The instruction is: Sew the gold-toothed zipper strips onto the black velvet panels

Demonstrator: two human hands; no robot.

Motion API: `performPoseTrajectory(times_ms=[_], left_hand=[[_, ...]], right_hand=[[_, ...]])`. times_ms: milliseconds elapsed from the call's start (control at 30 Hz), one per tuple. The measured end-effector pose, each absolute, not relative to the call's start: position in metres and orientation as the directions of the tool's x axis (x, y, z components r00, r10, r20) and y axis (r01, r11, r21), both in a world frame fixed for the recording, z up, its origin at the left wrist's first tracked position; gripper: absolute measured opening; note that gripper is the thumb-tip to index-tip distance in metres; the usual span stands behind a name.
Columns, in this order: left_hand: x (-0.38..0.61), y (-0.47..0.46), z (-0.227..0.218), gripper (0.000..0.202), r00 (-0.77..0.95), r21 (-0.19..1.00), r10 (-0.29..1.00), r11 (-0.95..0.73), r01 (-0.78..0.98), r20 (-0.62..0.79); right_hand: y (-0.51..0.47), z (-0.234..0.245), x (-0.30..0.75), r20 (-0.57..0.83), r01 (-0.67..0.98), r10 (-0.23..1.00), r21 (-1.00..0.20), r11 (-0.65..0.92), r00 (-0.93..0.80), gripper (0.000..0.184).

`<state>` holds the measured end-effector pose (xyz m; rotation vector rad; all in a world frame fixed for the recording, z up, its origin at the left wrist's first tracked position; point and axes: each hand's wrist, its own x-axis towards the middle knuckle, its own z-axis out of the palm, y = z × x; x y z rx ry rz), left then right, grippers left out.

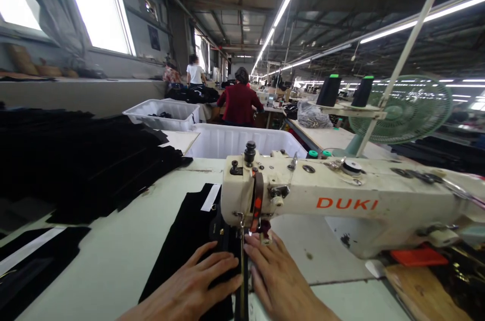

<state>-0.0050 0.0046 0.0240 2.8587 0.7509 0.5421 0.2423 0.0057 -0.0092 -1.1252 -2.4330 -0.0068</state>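
A black fabric piece (182,245) with a white strip (210,198) lies on the sewing machine's table. My left hand (199,280) rests on this fabric, fingers stretched out and spread, just left of the needle area. Running toward me from under the machine head is a narrow black zipper tape (242,301) with a brass-coloured line. My right hand (275,270) lies flat along its right side, fingertips close to the presser foot. Above both hands stands the cream sewing machine (295,195). Its needle tip is hard to make out.
Stacked black fabric pieces (83,159) cover the left side, with another white-striped piece (34,265) nearer me. Behind the machine stands a white plastic bin (242,134). Thread cones (329,91) and a green fan (401,109) are at right; a person in dark red (240,101) sits ahead.
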Motion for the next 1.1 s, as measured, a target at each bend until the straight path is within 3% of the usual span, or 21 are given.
performPoseTrajectory(times_ms=[133,233,367,467,667,1100], left_hand=[[-0.004,0.009,0.042,0.075,0.803,0.216,0.519,-0.854,0.473,0.295],[-0.006,0.019,0.037,0.085,0.799,0.221,0.545,-0.837,0.501,0.253],[-0.006,0.025,0.031,0.082,0.811,0.200,0.542,-0.839,0.506,0.221],[-0.003,0.021,0.036,0.073,0.819,0.192,0.516,-0.856,0.480,0.252],[-0.002,0.026,0.033,0.093,0.791,0.234,0.536,-0.843,0.484,0.295],[-0.010,0.034,0.009,0.095,0.739,0.319,0.657,-0.739,0.593,0.149]], right_hand=[[0.007,-0.011,0.243,0.414,0.758,0.738,-0.154,0.634,-0.534,0.055],[0.006,-0.008,0.244,0.446,0.722,0.706,-0.170,0.670,-0.550,0.050],[0.005,-0.006,0.245,0.437,0.613,0.637,-0.216,0.760,-0.635,0.043],[0.007,-0.011,0.244,0.491,0.616,0.630,-0.216,0.757,-0.602,0.039],[0.011,-0.019,0.242,0.549,0.648,0.623,-0.181,0.740,-0.557,0.043],[0.010,-0.008,0.240,0.550,0.691,0.627,-0.120,0.713,-0.552,0.053]])
